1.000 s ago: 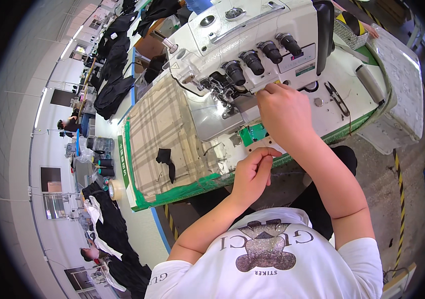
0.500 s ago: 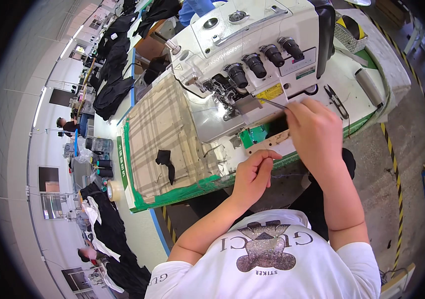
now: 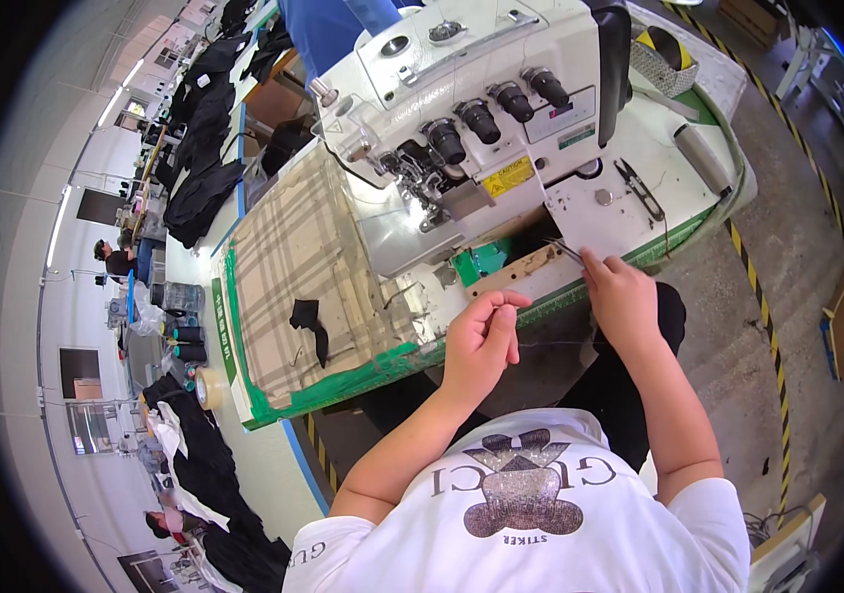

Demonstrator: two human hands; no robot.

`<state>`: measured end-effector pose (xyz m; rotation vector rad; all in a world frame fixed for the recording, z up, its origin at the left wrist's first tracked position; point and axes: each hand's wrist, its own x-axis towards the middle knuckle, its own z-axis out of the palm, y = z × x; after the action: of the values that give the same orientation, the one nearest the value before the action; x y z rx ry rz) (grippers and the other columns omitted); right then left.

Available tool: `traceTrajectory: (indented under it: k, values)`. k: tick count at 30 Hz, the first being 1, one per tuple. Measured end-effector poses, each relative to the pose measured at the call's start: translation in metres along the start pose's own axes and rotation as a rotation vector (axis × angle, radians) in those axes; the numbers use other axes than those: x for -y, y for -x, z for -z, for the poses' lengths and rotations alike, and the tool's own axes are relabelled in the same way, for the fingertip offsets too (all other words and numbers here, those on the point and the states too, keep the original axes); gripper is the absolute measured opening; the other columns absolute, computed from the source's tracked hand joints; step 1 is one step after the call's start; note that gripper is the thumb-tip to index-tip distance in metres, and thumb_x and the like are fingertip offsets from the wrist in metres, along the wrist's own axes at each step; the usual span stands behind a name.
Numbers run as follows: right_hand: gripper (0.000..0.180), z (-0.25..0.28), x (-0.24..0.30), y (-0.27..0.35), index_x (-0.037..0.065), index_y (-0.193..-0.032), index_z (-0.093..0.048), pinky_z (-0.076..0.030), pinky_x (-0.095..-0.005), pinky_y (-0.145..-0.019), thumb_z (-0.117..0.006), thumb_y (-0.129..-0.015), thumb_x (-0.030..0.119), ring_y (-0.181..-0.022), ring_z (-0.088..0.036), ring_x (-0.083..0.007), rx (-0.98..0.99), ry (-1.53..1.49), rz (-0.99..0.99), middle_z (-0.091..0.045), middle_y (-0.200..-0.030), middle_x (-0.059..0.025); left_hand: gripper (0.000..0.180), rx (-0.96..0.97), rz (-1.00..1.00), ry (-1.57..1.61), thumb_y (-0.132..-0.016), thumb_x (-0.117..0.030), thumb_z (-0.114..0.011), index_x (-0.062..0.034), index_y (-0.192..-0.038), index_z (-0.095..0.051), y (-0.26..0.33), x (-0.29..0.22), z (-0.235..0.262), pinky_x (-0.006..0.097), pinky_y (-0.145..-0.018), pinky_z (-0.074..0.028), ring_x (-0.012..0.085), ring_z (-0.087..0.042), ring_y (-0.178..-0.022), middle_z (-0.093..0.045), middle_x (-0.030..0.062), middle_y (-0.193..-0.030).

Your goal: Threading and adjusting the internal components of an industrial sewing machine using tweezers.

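Note:
A white overlock sewing machine (image 3: 382, 109) with several black tension knobs stands before me. My right hand (image 3: 623, 296) is closed on slim metal tweezers (image 3: 566, 251), whose tips point over the opening at the machine's front edge. In front of the table edge, my left hand (image 3: 481, 341) is pinched shut. A thin thread (image 3: 562, 344) trails from beside its fingers; the pinch point itself is partly hidden. Inside the opening a green piece (image 3: 481, 260) shows, beside a tan strip (image 3: 516, 272) with holes.
Thread snips (image 3: 641, 190) and a grey cylinder (image 3: 703, 160) lie right of the machine. A small black fabric scrap (image 3: 311, 329) rests on the plaid-covered board (image 3: 288, 267) at left. A tape roll (image 3: 210, 388) and black garments (image 3: 206, 188) are farther left; other people sit there.
My right hand and the tweezers have come down from the machine's needle area to the front opening. The left hand stays pinched near the table edge. The view has shifted slightly.

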<state>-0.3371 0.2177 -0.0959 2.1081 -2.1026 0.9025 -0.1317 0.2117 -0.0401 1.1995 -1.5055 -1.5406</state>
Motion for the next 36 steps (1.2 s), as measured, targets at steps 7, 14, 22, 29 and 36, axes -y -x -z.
traceTrajectory:
  k: [7,14,22,29,36]
  values:
    - [0.035,-0.011,0.003,0.014,0.011,-0.115,-0.069,-0.045,-0.0357,-0.052,-0.072,-0.08,0.004,-0.057,-0.056,-0.0243,-0.043,-0.042,0.049,-0.053,-0.07,-0.0054,0.023,-0.033,0.038,0.076,-0.104,-0.02,-0.047,-0.0041,-0.109,-0.062,0.009,0.002,-0.001,0.017,-0.045,-0.034,0.003,-0.045,-0.047,-0.052,-0.0024,-0.057]
    - [0.028,-0.013,0.002,0.035,0.006,-0.117,-0.066,-0.049,-0.0368,-0.056,-0.065,-0.089,0.005,-0.065,-0.062,-0.0296,-0.083,-0.049,0.064,-0.06,-0.076,-0.0117,0.023,-0.018,-0.039,0.175,-0.104,-0.019,-0.046,-0.0039,-0.108,-0.063,0.009,0.015,-0.002,0.019,-0.046,-0.037,0.0039,-0.049,-0.05,-0.052,-0.0023,-0.059]
    - [0.022,-0.01,0.063,0.016,-0.002,-0.11,-0.053,-0.044,-0.0315,-0.1,-0.048,-0.104,0.019,-0.123,-0.055,-0.0211,0.276,-1.56,-0.457,-0.06,-0.13,-0.0152,0.015,-0.106,-0.302,-0.384,-0.097,-0.011,-0.053,-0.0054,-0.107,-0.064,0.019,0.067,0.002,0.033,-0.053,-0.049,0.0187,-0.064,-0.056,-0.063,0.0095,-0.067]
    - [0.006,-0.029,0.06,0.011,0.005,-0.104,-0.055,-0.033,-0.0185,-0.054,-0.054,-0.101,0.011,-0.061,-0.04,-0.0059,0.343,-1.795,-0.591,-0.055,-0.084,-0.0016,0.02,-0.152,-0.514,-0.742,-0.085,-0.013,-0.066,-0.0097,-0.104,-0.066,0.061,0.062,0.052,0.041,-0.072,-0.054,0.0305,-0.066,-0.085,-0.068,0.0094,-0.093]
    - [0.007,-0.019,0.057,0.007,0.005,-0.102,-0.055,-0.032,-0.0185,-0.051,-0.054,-0.101,0.011,-0.057,-0.039,-0.0056,0.298,-1.698,-0.56,-0.055,-0.082,-0.0014,0.047,-0.931,-0.262,-1.103,-0.082,-0.011,-0.069,-0.0071,-0.128,-0.059,0.063,0.065,0.234,0.045,-0.097,-0.043,0.038,-0.051,-0.113,-0.049,0.0179,-0.134]
